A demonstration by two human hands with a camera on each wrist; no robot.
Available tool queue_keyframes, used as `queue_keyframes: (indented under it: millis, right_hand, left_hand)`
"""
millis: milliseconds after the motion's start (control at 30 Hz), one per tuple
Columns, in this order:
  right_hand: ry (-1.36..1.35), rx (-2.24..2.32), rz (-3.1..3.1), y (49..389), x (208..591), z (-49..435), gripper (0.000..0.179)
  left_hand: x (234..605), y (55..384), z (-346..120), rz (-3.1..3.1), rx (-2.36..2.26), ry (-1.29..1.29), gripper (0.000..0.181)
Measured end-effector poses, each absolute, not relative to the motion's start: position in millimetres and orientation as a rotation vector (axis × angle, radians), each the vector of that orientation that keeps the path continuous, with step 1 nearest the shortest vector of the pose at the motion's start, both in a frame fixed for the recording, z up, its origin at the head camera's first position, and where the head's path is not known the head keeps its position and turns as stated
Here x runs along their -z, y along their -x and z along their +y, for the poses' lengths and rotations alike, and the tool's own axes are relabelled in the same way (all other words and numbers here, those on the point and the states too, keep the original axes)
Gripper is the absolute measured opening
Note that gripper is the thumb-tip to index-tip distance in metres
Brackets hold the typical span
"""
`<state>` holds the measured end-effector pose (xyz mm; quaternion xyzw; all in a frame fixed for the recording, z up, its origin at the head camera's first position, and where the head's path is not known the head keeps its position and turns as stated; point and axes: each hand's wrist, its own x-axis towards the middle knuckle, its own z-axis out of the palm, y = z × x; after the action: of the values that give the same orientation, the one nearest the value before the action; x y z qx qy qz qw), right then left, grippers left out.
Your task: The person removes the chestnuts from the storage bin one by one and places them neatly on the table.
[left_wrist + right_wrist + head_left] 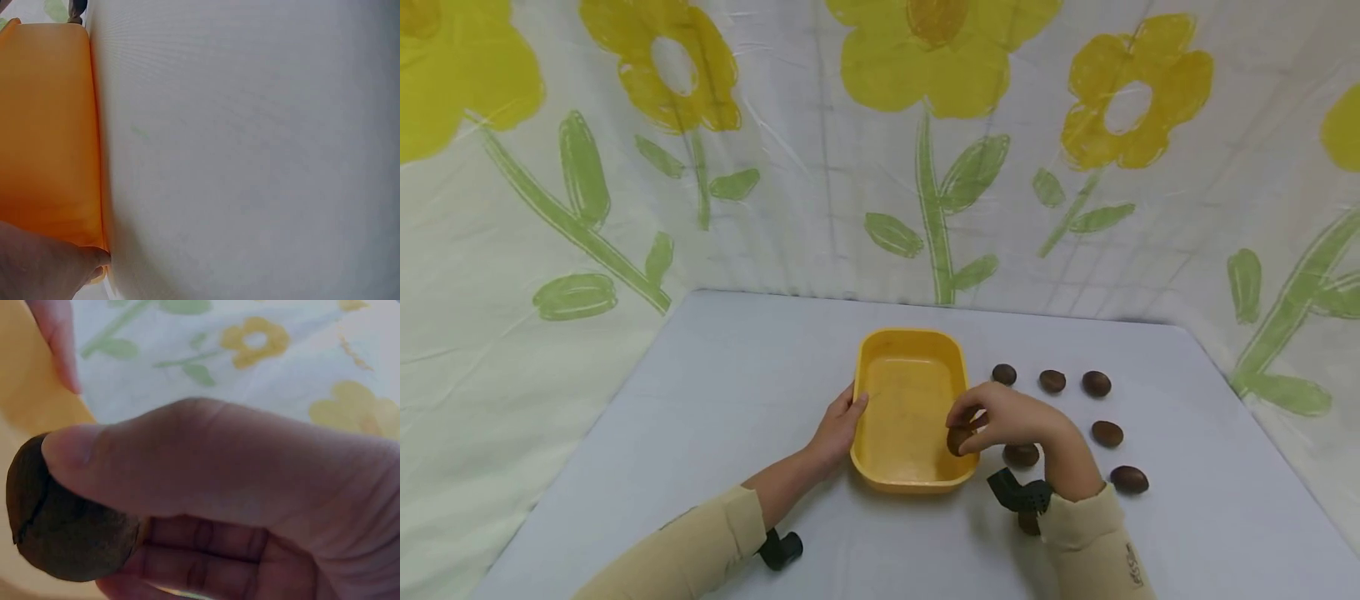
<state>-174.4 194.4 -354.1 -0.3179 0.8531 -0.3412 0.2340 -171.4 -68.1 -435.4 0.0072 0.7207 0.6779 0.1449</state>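
A yellow rectangular plastic tray (904,400) with rounded corners sits on the table, its floor bare. My left hand (838,425) grips its left side, thumb over the rim; the left wrist view shows the tray's orange-lit outer wall (50,125) and part of that hand (47,262). Between thumb and fingertips my right hand (1011,417) pinches a brown chestnut (957,441) over the tray's right edge. Close up in the right wrist view, this rounded chestnut (69,519) has a dark crack down its shell. Another chestnut (1021,456) lies under the right hand.
Several more chestnuts lie scattered right of the tray, including one at the back (1004,374) and one nearer (1129,479). Another chestnut (1028,523) is partly hidden by the right wrist camera (1022,493). A flowered cloth (790,208) hangs behind the white table (737,367).
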Motion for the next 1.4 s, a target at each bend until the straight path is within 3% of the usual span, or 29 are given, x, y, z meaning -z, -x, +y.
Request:
queue_keyframes:
  millis: [433, 733, 1233, 1400]
  right_hand:
    - [0.782, 1.130, 2.499, 148.6, 351.4, 269.0, 0.030]
    - [0.780, 1.192, 2.580, 122.6, 370.9, 320.8, 0.027]
    - [0.271, 1.068, 2.443, 77.3, 399.6, 396.6, 0.036]
    - [0.253, 1.124, 2.337, 70.0, 409.7, 408.1, 0.035]
  left_hand:
    - [436.0, 171.9, -67.7, 2.096, -1.924, 0.034, 0.052]
    - [436.4, 172.4, -68.6, 2.101, -1.911, 0.047, 0.052]
    - [435.6, 171.2, -66.7, 2.084, -1.944, -0.005, 0.052]
    - [437.6, 172.6, -67.3, 2.073, -1.955, -0.003, 0.052]
